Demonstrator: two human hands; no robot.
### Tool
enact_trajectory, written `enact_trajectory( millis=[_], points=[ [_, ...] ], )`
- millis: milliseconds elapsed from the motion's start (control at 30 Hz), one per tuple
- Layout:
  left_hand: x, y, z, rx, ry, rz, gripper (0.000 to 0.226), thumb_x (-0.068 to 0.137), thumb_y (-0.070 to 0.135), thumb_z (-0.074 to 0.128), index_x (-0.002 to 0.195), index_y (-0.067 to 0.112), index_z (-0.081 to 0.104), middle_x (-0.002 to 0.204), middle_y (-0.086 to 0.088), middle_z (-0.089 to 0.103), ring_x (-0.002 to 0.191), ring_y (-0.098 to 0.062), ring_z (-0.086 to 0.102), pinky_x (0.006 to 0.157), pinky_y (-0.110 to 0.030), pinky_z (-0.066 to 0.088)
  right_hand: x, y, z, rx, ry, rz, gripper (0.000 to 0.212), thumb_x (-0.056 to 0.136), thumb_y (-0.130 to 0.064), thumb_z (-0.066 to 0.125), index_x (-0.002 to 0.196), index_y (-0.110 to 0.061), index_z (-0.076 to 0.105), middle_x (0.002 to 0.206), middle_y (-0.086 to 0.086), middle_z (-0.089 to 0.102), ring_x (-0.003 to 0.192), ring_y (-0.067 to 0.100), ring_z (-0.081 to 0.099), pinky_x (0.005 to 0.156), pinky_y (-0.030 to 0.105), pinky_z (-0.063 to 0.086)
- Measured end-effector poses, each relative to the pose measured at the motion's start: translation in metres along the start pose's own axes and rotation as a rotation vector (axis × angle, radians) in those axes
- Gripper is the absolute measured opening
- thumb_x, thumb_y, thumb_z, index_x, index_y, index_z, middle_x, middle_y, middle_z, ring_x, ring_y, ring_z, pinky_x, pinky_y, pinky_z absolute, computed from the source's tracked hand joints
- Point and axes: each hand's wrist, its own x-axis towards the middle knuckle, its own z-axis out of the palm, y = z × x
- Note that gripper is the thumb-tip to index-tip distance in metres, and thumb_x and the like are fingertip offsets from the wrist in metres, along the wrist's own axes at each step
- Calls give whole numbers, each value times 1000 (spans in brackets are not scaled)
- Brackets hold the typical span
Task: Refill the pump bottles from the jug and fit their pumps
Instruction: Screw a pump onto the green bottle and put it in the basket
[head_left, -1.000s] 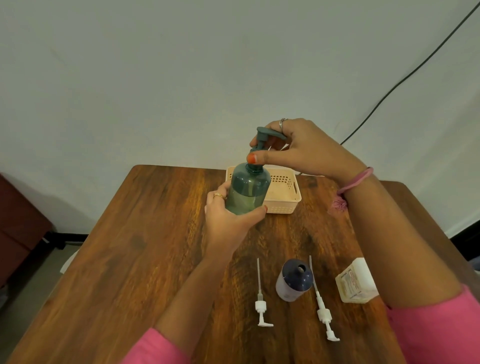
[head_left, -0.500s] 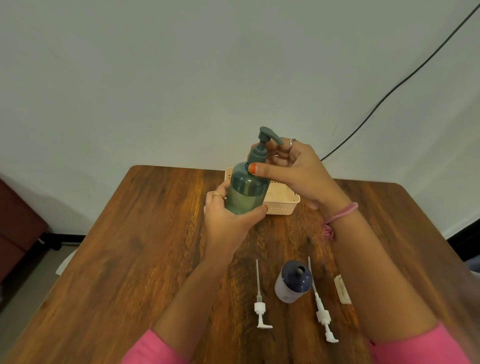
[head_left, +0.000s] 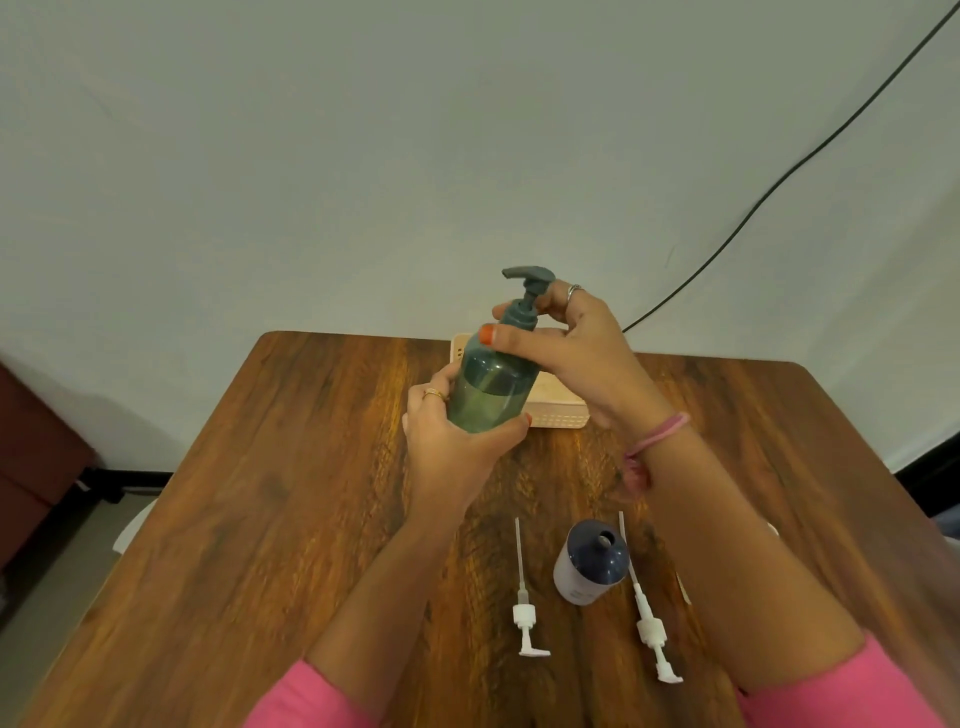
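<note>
**Remote operator:** While I look down from the head camera, I see a brown wooden table (head_left: 291, 519) with strong dark grain, its far edge set against a plain pale wall (head_left: 363, 156). A black cable (head_left: 779, 176) runs slantwise down that wall toward the table's back edge.

**Colleague:** And the hands?

**Remote operator:** My left hand (head_left: 447, 441) is wrapped round the lower body of the green bottle (head_left: 491, 389), held upright above the table. My right hand (head_left: 566, 343) pinches the collar of the green pump (head_left: 527, 291) at the bottle's neck, thumb in front and fingers behind. The pump head points left. Whether the collar is screwed fully down I cannot tell.

**Colleague:** What else is on the table?

**Remote operator:** Behind the bottle stands a cream basket (head_left: 558, 410) with a perforated wall, mostly hidden by the bottle and my right hand. Nearer me, a navy bottle (head_left: 589, 564) stands with its neck open and no pump on it. One white pump (head_left: 524, 618) lies flat to its left, tube pointing away from me; a second white pump (head_left: 649, 629) lies just to its right, close against my right forearm. The jug I cannot make out; only a sliver of something pale shows past that forearm.

**Colleague:** The room around it?

**Remote operator:** At the left edge there is a dark reddish cabinet (head_left: 36, 457) on a pale grey floor (head_left: 67, 571), with a black strip along the base of the wall.
</note>
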Motion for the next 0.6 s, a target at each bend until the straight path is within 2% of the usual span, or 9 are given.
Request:
enact_trajectory(
  millis=[67, 100, 133, 200, 267, 367, 433, 533, 600],
  points=[
    [1, -1, 1, 4, 5, -2, 82, 54, 43, 84, 127, 32, 49, 116, 10, 47, 117, -16, 49, 91, -42, 54, -1, 2, 10, -89, 142, -17, 44, 63, -44, 84, 85, -16, 57, 93, -5, 67, 73, -2, 68, 65, 18, 54],
    [1, -1, 1, 1, 4, -6, 83, 54, 42, 85, 128, 32, 48, 117, 10, 47, 117, -16, 49, 91, -42, 54, -1, 2, 11, -124, 149, -8, 46, 61, -50, 83, 83, -20, 56, 91, -8, 67, 72, -1, 67, 65, 18, 54],
    [1, -2, 2, -3, 2, -10, 83, 54, 42, 85, 128, 31, 49, 118, 10, 47, 117, -16, 50, 91, -42, 54, 0, 2, 10, -130, 108, 15, 50, 59, -55, 81, 89, -22, 57, 95, -9, 66, 76, 0, 68, 70, 22, 56],
    [1, -2, 2, -10, 4, -14, 83, 54, 43, 85, 128, 29, 50, 119, 8, 49, 116, -15, 51, 91, -42, 54, 1, 0, 1, -54, -45, 61, 68, 59, -56, 79, 114, -24, 57, 117, -9, 61, 91, 6, 69, 84, 31, 57],
    [2, -3, 1, -10, 9, -11, 83, 54, 43, 85, 128, 28, 51, 119, 7, 50, 115, -15, 52, 91, -41, 54, 1, 1, -9, 23, -181, 24, 66, 69, -45, 77, 128, -28, 53, 130, -9, 55, 101, 7, 67, 88, 30, 55],
    [3, -2, 1, -13, 7, -13, 83, 54, 43, 85, 129, 29, 50, 120, 7, 50, 115, -16, 52, 91, -42, 54, 1, 2, -16, 95, -276, -43, 42, 84, -19, 70, 124, -26, 59, 127, -8, 61, 105, 10, 66, 85, 25, 54],
    [5, -1, 1, -14, 8, -13, 83, 54, 43, 85, 128, 28, 51, 119, 7, 50, 116, -18, 52, 90, -42, 55, 2, 1, -11, 131, -166, -23, 33, 80, -17, 75, 112, -19, 65, 116, -4, 68, 95, 12, 70, 79, 26, 56],
    [6, -1, 3, 15, 15, -6, 83, 54, 42, 86, 128, 29, 50, 118, 8, 48, 116, -17, 49, 89, -42, 55, 4, 3, 3, -18, 91, 2, 37, 66, -36, 84, 90, -20, 60, 103, -6, 66, 80, -3, 68, 70, 19, 55],
    [6, -2, 3, 22, 21, -7, 82, 55, 42, 87, 127, 30, 50, 118, 8, 48, 116, -16, 49, 89, -42, 55, 5, 4, 7, -100, 118, 14, 45, 62, -48, 83, 91, -24, 57, 103, -8, 63, 81, -3, 66, 72, 19, 55]
  ],
)
